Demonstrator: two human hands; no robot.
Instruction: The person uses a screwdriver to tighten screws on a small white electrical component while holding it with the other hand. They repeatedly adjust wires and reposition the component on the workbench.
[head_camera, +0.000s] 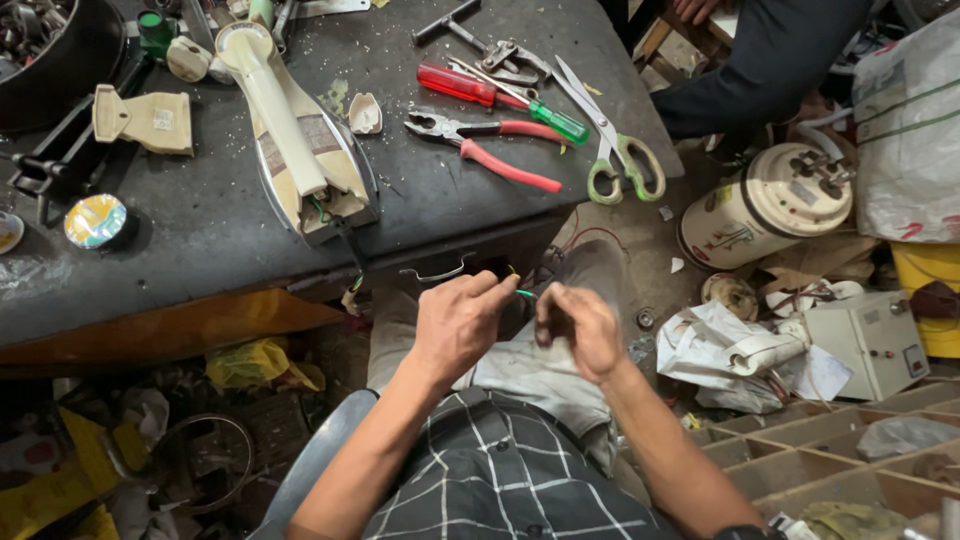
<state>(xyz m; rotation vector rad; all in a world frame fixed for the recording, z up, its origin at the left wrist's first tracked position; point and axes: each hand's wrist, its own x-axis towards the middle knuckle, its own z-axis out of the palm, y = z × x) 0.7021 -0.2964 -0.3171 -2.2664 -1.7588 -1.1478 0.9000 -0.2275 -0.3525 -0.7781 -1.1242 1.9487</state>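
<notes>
Two hands: both meet over the lap, just below the edge of the workbench (200, 250).
Left hand (455, 325): fingers curled, the tips pinching a thin green wire (524, 293).
Right hand (580, 325): fingers bent and pressed together at the same wire (the tips are partly hidden, so the exact grip I cannot tell).
Wire position: between the two hands, in the air above the knees; dark cords seem to go up toward the cream-coloured electric iron (295, 140) lying on the bench.
Progress: the iron looks opened at its back end, so the dismantling seems done; the wire work is in hand, and closing the iron is left, as I judge.
Tools not in use: red-handled pliers (490, 150), green scissors (610, 145), two screwdrivers (500, 95).
Floor: a round cream appliance (770, 205).
</notes>
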